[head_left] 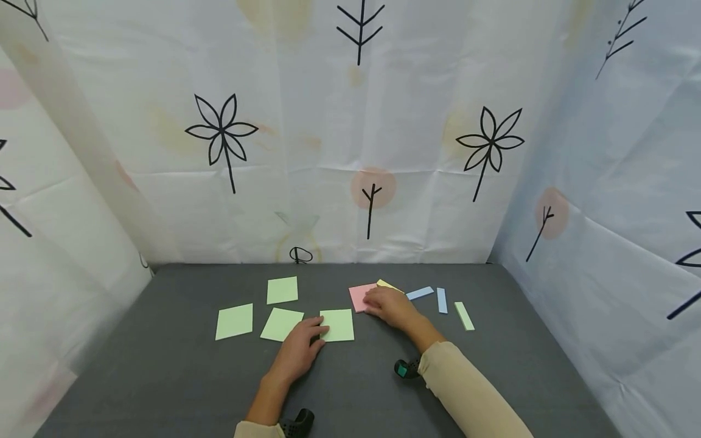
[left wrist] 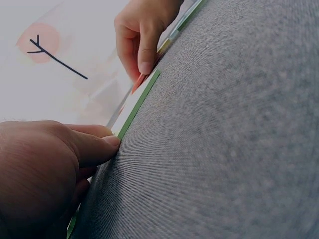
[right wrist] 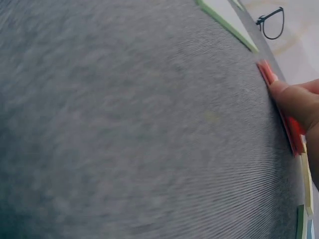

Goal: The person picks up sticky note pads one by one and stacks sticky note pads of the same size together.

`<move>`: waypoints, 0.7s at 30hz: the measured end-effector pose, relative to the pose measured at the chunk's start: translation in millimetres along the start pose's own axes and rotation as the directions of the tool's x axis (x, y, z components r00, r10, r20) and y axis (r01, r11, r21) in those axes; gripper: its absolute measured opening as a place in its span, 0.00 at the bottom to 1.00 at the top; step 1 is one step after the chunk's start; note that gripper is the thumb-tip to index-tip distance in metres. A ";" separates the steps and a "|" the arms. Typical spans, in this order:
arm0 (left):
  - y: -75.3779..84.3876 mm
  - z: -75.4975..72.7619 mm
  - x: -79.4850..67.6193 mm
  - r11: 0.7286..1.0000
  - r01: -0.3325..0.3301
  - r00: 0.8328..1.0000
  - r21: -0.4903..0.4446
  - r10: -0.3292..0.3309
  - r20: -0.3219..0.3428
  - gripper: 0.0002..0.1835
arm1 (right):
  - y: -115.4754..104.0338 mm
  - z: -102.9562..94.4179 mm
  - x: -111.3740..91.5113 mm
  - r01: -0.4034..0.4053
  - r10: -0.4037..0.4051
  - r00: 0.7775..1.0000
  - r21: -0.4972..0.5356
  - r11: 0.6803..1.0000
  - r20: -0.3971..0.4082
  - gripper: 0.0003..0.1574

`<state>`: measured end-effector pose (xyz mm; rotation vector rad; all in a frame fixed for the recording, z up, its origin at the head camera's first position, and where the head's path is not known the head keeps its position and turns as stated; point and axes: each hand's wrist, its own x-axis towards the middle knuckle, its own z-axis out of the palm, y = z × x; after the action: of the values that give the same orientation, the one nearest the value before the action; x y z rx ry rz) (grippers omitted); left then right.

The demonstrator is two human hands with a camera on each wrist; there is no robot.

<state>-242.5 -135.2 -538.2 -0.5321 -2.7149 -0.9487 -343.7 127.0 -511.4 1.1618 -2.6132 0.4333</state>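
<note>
My left hand (head_left: 298, 350) is at the left edge of a light green sticky note pad (head_left: 341, 325), its thumb and forefinger pinching the near corner in the left wrist view. Further right, my right hand (head_left: 391, 306) holds a pink sticky note pad (head_left: 358, 296) between thumb and fingers and covers its right part. The pad's red edge (right wrist: 294, 132) shows beneath the thumb in the right wrist view. Just behind that hand lies a yellow sticky note strip (head_left: 387, 284), partly hidden. Another green square (head_left: 281, 323) lies beside my left hand.
Two more green squares (head_left: 234, 321) (head_left: 282, 290) lie at the left. To the right are two blue strips (head_left: 420, 293) (head_left: 442, 300) and a narrow green strip (head_left: 464, 316). The grey table (head_left: 181, 377) meets patterned white cloth walls (head_left: 306, 134) at its back and sides.
</note>
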 end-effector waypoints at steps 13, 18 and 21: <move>0.0 0.2 -1.0 1.000 0.003 1.000 -0.018 -0.003 -0.002 0.15 | 0.4 -0.3 7.4 -0.185 0.198 0.979 0.211 0.960 -0.041 0.06; 0.4 -1.1 -0.6 1.000 0.005 1.000 -0.020 -0.005 -0.003 0.15 | 3.2 -7.7 18.8 -0.346 0.342 0.937 0.277 0.896 0.065 0.10; 0.7 -1.0 -0.1 1.000 0.002 1.000 -0.024 -0.002 -0.003 0.15 | 4.6 -12.0 22.0 -0.391 0.378 0.920 0.274 0.879 0.100 0.11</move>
<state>-242.1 -135.4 -537.0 -0.5320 -2.7047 -0.9837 -360.3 119.4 -493.6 0.7154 -2.8928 0.9052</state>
